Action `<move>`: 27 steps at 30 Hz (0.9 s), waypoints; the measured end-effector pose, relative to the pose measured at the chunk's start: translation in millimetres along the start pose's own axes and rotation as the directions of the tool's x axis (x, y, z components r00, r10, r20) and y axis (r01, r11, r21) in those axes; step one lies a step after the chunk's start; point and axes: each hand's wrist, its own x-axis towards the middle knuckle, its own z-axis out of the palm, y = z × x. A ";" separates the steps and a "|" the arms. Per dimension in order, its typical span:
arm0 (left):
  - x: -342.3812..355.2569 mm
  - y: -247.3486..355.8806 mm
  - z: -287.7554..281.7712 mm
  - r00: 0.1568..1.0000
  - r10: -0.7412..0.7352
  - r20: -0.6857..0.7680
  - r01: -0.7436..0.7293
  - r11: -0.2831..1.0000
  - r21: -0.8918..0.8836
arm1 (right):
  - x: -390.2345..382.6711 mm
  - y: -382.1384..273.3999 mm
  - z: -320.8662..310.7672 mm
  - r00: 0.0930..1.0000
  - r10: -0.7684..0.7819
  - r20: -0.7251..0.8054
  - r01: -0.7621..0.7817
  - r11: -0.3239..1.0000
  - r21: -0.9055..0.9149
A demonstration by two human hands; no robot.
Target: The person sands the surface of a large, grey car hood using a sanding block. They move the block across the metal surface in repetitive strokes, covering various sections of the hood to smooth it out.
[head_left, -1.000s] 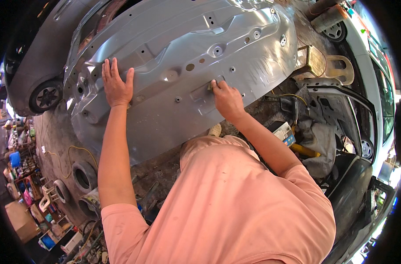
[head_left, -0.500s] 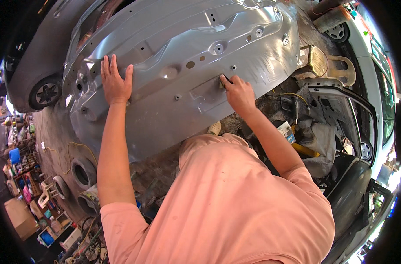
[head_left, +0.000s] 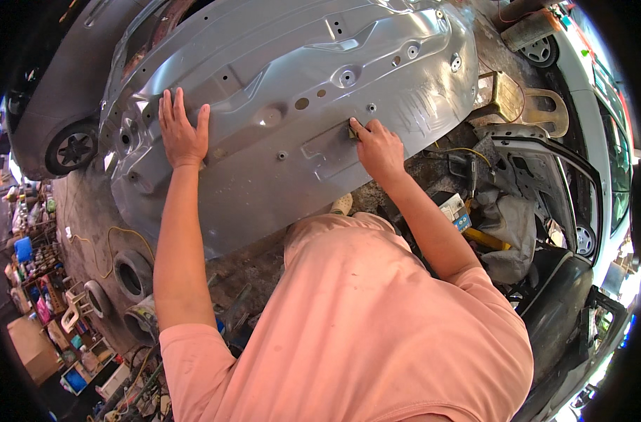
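A large grey sheet-metal car panel (head_left: 250,204) lies in front of me, stamped with ridges and several round holes. My left hand (head_left: 184,137) rests flat on its left part, fingers pointing away and thumb spread, holding nothing. Right of the panel's middle, my right hand (head_left: 380,149) presses a small dark pad (head_left: 353,131) against the metal beside a shallow rectangular recess. Its index finger stretches over the pad and the other fingers curl under. Most of the pad is covered by the fingers, so its exact kind cannot be made out.
A dark car's wheel (head_left: 73,149) stands beyond the panel's left end. Tyres (head_left: 132,274) lie at lower left. On the right are a plastic chair (head_left: 545,112), a detached car door (head_left: 535,165), a boxed battery-like item (head_left: 455,211) and a light-coloured car (head_left: 580,63).
My right hand and the pad have shifted very slightly left over the metal. The left hand stays flat in nearly the same place, and the whole view has moved a little.
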 end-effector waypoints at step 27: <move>-0.8 -6.4 1.6 1.000 0.008 0.005 -0.008 1.000 0.031 | -12.2 -9.7 -9.5 0.987 0.100 0.127 -0.122 0.977 0.177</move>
